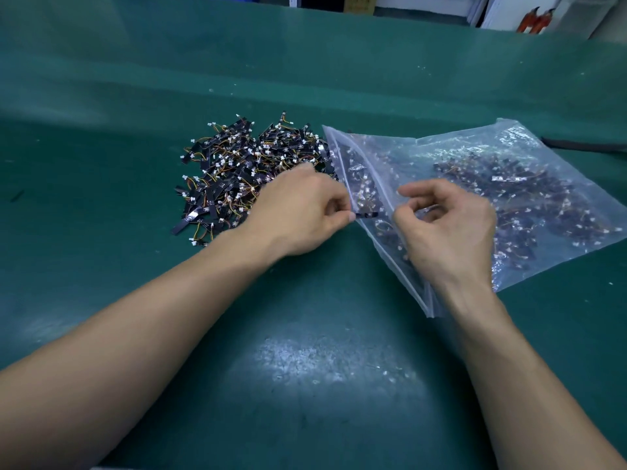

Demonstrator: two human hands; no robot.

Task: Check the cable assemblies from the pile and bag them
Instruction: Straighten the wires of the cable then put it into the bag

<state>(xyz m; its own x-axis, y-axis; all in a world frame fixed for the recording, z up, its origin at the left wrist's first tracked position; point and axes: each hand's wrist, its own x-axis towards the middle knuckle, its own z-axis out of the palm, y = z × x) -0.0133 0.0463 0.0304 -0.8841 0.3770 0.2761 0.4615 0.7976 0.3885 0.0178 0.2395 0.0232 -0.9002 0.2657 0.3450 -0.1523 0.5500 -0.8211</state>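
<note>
One cable assembly (368, 215), a short black strip, is at the open mouth of the clear bag (509, 157), pinched between thumb and forefinger of the left hand (305, 212), ready to slide in; the right hand (448, 232), fingers curled, appears to pinch the upper lip and lift it so the mouth gapes, though the clear film makes that grip hard to read. The bag lies just beside the pile (244, 171) on the green mat (135, 164), mouth toward it, keeping each transfer short.

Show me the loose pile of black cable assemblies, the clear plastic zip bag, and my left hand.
Loose pile of black cable assemblies (237, 171), head view, middle of the heap.
Clear plastic zip bag (451, 147), head view, bare film near its far edge.
Left hand (298, 212), head view, back of the hand.
</note>
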